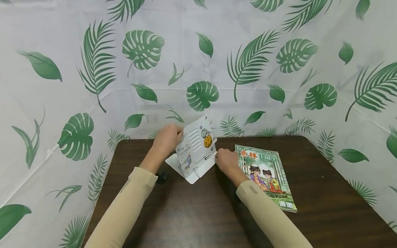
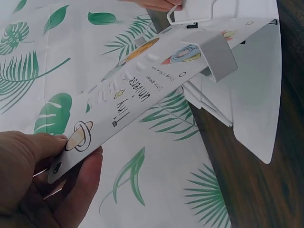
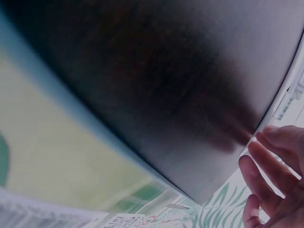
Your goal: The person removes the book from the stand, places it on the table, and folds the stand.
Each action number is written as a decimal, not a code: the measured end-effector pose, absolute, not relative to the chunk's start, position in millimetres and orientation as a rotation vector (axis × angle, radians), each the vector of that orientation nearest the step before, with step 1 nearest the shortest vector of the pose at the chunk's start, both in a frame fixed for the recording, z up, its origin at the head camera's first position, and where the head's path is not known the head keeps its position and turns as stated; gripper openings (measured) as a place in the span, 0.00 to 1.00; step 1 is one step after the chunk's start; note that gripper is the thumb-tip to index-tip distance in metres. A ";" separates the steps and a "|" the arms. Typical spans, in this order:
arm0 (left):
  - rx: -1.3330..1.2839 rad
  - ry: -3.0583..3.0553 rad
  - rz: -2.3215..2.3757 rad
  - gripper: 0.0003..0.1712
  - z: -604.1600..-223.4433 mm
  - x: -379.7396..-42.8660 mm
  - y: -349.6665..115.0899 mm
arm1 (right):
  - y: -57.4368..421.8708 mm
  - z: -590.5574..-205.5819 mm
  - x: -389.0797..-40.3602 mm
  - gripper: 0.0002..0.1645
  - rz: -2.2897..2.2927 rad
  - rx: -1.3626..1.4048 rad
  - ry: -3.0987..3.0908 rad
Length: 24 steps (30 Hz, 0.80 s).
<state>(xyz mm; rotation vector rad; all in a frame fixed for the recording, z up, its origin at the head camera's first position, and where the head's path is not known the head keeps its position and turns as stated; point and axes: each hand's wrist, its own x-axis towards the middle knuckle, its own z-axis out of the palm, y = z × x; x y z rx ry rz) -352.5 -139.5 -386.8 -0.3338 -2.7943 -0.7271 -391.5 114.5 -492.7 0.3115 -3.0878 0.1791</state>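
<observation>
A white book stand printed with "Tiny universe" and cartoon drawings stands on the table, its panel tilted up from a flat white base. Between thumb and fingers, my left hand pinches the panel's upper left corner, near a drawn ringed planet in the left wrist view. My right hand holds the stand's right side low down, by the base edge and the wire page clip. In the right wrist view the right fingers are bent at a thin white edge. A grey lip juts from the panel's lower edge.
A magazine with a green illustrated cover lies flat to the right, partly behind the right forearm. The dark brown table meets a leaf-patterned cloth at the back and left. A small black object is beside the left wrist.
</observation>
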 end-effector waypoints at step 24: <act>-0.349 -2.851 -0.824 0.16 -396.9 -340.1 -126.1 | 113.6 -498.8 -407.9 0.15 -0.012 0.295 -3.010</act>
